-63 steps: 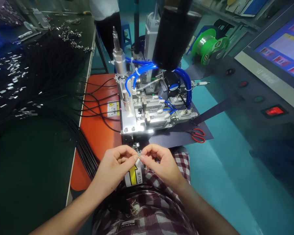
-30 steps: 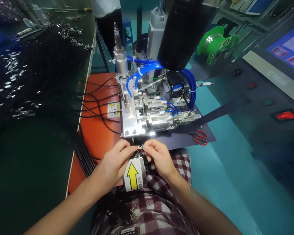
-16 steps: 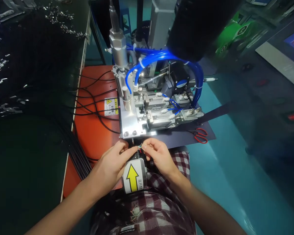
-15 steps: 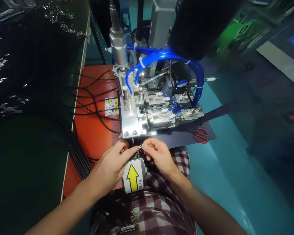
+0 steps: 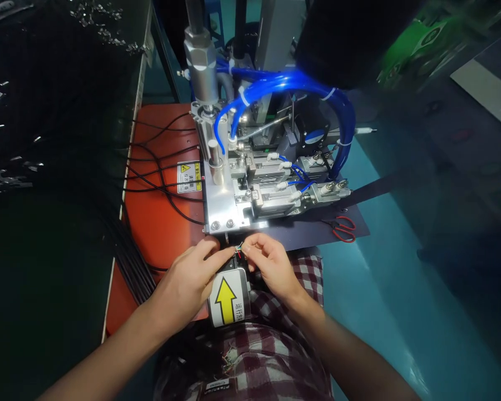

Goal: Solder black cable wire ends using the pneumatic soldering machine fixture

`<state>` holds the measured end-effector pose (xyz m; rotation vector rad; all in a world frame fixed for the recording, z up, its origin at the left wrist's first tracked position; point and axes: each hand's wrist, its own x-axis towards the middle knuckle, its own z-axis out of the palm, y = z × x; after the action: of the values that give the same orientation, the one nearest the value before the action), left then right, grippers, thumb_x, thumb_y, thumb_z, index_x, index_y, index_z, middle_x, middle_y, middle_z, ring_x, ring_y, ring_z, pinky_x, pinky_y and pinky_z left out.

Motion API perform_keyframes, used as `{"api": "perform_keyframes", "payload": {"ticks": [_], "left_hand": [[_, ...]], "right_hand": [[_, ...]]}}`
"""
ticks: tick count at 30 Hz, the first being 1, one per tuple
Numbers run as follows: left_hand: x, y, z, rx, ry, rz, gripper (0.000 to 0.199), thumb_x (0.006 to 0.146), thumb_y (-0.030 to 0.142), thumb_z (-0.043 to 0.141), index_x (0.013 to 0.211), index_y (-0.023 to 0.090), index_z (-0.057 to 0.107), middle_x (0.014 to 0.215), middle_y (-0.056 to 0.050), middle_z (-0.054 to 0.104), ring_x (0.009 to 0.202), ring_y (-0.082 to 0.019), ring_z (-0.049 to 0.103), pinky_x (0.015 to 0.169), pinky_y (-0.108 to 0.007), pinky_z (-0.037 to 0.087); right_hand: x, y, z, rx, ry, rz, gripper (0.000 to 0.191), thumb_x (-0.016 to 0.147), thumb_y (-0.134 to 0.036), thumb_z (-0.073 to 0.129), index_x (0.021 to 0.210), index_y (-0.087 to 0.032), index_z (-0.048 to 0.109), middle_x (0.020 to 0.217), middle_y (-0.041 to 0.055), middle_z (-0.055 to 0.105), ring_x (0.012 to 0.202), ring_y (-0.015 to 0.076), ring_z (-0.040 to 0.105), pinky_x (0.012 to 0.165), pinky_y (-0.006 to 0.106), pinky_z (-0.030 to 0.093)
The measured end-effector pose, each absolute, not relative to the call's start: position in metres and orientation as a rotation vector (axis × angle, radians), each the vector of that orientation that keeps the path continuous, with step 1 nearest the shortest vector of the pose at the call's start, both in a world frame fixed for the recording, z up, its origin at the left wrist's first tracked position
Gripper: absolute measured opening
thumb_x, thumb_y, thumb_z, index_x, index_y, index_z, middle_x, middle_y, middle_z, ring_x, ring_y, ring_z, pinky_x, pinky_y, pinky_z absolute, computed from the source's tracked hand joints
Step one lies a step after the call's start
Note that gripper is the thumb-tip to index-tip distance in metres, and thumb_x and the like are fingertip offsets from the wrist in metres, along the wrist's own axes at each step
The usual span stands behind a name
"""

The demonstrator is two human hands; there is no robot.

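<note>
My right grip (image 5: 269, 264) is closed at thumb and forefinger, pinching the tips of some thin wires (image 5: 239, 248) just above the lower middle of the frame. My left grip (image 5: 190, 273) is half curled, its thumb reaching to the same wires; I can't tell whether it has hold of them. They look hair-thin and slightly splayed, green, white and red, too small to count.

Just below them, a rounded white label (image 5: 226, 298) carries a bold yellow arrow. Above, at mid-frame, stands the machine (image 5: 221, 211): bright smooth metal, squared blocks and upright cylinders, with glossy blue tubes (image 5: 288, 83) arching over it. It sits beside a flat orange plate (image 5: 167, 223) crossed by matte black cables (image 5: 167, 189). Right of centre, red-handled scissors (image 5: 343, 229) lie on a dark sheet (image 5: 304, 239).

Burgundy-and-white checked cloth (image 5: 275, 356) fills the bottom middle. The dark green table (image 5: 45, 289) takes up the left side, its pale edge running steeply; smooth teal floor (image 5: 384, 267) spreads at right.
</note>
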<state>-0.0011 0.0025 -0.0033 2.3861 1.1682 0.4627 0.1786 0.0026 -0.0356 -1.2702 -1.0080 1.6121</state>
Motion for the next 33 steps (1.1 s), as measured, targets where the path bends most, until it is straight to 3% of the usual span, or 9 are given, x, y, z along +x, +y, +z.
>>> {"api": "perform_keyframes", "payload": {"ticks": [20, 28, 33], "left_hand": [[0.002, 0.000, -0.005, 2.647, 1.187, 0.405, 0.034, 0.088, 0.009, 0.039, 0.115, 0.009, 0.058, 0.087, -0.011, 0.055, 0.071, -0.020, 0.054, 0.060, -0.031, 0.049], [0.003, -0.002, -0.004, 2.681, 1.208, 0.375, 0.034, 0.083, 0.005, 0.044, 0.113, 0.008, 0.058, 0.092, -0.012, 0.057, 0.068, -0.020, 0.048, 0.058, -0.031, 0.046], [0.007, -0.003, -0.006, 2.707, 1.232, 0.414, 0.032, 0.081, 0.005, 0.047, 0.111, 0.009, 0.059, 0.092, -0.012, 0.058, 0.065, -0.020, 0.047, 0.056, -0.031, 0.045]], "right_hand": [[0.176, -0.003, -0.035, -1.442, -1.331, 1.276, 0.013, 0.085, -0.023, 0.051, 0.074, -0.018, 0.052, 0.068, -0.0016, 0.052, 0.058, 0.0111, 0.047, 0.055, 0.023, 0.039], [0.176, 0.001, -0.024, -1.594, -1.348, 1.364, 0.017, 0.085, -0.028, 0.050, 0.071, -0.018, 0.049, 0.057, -0.0052, 0.046, 0.049, 0.0091, 0.042, 0.046, 0.021, 0.034], [0.176, 0.002, -0.016, -1.691, -1.585, 1.108, 0.015, 0.084, -0.022, 0.048, 0.069, -0.019, 0.048, 0.060, -0.0029, 0.051, 0.053, 0.0108, 0.045, 0.050, 0.022, 0.034]]}}
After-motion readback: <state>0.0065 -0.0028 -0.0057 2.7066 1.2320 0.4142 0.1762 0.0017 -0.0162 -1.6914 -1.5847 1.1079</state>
